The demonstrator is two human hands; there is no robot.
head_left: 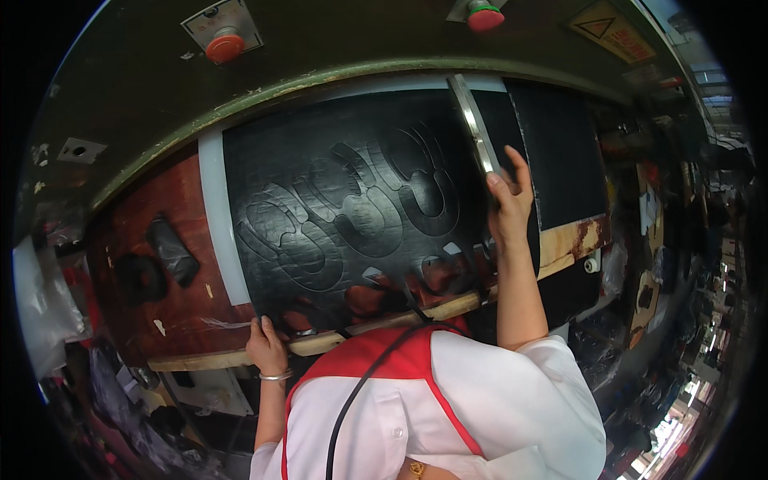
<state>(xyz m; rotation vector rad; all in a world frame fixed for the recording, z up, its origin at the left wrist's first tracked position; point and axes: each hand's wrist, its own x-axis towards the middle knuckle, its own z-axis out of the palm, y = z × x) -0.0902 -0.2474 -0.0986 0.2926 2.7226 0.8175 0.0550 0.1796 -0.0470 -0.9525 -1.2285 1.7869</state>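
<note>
A black sheet (280, 168) lies across the work surface, with several curved, horseshoe-shaped outlines cut into it. Along its near edge are openings where the reddish board below shows through. My left hand (266, 349) is closed at the sheet's near left corner, its fingertips pinching the edge. My right hand (512, 204) is raised over the right part of the sheet. Between its thumb and fingers it grips the near end of a silvery metal cutting die (474, 124), seen edge-on and slanting away from me; its full shape is hidden. The right index finger points up, apart from the die.
A dark green machine beam (336, 40) spans the far side, bearing two red push buttons (225, 48). Black offcuts (173, 250) lie on the reddish board (128, 312) at left. A pale plate (216, 216) shows beneath the sheet. A wooden strip (200, 362) edges the near side.
</note>
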